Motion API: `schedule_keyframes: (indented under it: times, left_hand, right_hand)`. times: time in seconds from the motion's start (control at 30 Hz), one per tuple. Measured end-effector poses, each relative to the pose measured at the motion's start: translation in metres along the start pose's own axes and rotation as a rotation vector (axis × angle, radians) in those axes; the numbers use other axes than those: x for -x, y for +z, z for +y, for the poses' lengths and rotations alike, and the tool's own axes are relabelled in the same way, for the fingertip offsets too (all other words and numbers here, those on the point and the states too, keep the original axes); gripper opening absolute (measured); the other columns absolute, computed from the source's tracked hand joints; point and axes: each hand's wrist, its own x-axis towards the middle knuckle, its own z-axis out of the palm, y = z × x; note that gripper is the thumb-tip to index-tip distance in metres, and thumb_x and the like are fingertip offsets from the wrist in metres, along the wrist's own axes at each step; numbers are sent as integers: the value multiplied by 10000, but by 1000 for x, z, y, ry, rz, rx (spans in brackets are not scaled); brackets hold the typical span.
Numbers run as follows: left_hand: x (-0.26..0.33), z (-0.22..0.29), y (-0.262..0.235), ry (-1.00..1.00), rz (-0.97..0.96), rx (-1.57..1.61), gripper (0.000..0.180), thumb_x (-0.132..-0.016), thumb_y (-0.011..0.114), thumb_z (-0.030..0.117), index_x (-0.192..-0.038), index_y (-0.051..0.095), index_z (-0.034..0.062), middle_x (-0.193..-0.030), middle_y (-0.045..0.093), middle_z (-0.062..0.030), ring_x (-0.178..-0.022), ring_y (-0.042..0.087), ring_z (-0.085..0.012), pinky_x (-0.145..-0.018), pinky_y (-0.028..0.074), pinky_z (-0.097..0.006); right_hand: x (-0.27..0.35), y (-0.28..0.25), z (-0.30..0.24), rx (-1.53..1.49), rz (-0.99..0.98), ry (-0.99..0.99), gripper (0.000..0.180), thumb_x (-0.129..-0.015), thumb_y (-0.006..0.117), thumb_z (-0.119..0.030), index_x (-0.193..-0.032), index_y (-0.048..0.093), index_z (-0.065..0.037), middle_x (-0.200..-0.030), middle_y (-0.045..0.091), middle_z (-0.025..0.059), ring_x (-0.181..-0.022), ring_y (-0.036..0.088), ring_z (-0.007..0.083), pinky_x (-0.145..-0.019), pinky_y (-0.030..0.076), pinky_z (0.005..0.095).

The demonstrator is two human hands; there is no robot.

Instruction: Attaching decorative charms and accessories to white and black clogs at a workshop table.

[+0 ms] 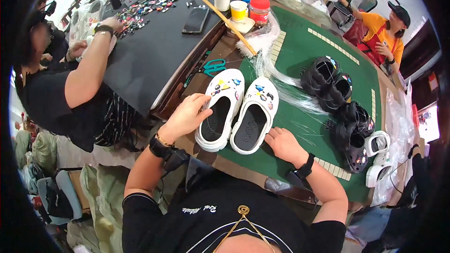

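Left hand (185,117) half-curled, holding outer rim of white clogs (255,103) at left edge of mat (300,131); right hand (286,147) loosely curled against heel (can't tell if gripping). Probably to steady pair. Black shoes (318,78) on mat's right, likely parked aside.

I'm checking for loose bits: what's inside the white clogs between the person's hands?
Dark insoles show in the left clog and right clog, nothing loose visible. The uppers hide whatever lies further forward.

White clogs (232,99) — colourful charms (225,85) on top (black insoles (250,129) inside) — upright, side by side; toes pointing away.
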Motion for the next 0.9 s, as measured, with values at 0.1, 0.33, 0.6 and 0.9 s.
schedule_keyframes:
  times: [0.1,0.33,0.6,0.9]
  left_hand:
    - [2,6,-3,-21,9,79,358,-873,664,160,-1177,590,-13,-1166,603,-181,-1075,587,-353,-919,477,-399]
    - [20,18,-15,-57,-39,237,362,-811,722,142,-1132,618,10,-1177,602,-158,-1075,589,-345,-911,482,-397]
    - [45,24,-22,297,-230,-108,268,-665,819,218,-871,688,108,-1060,628,-39,-1080,547,-269,-933,418,-403]
    - [20,27,-25,233,-62,82,114,-864,638,118,-944,608,44,-877,597,-113,-894,586,-284,-868,425,-409]
  right_hand:
    - [4,0,2,-149,49,58,126,-750,591,-41,-876,600,-55,-858,590,91,-851,584,289,-752,476,389]
    - [17,-65,0,-575,338,434,48,-864,546,4,-827,553,-26,-875,605,99,-803,571,277,-790,467,368]
    - [26,-125,-6,-1351,860,382,88,-1008,503,-137,-988,456,-65,-645,427,-24,-525,382,52,-454,316,193]
    - [-51,-68,-6,-586,239,755,383,-765,755,-230,-1057,627,-18,-595,543,72,-535,528,176,-542,431,331]
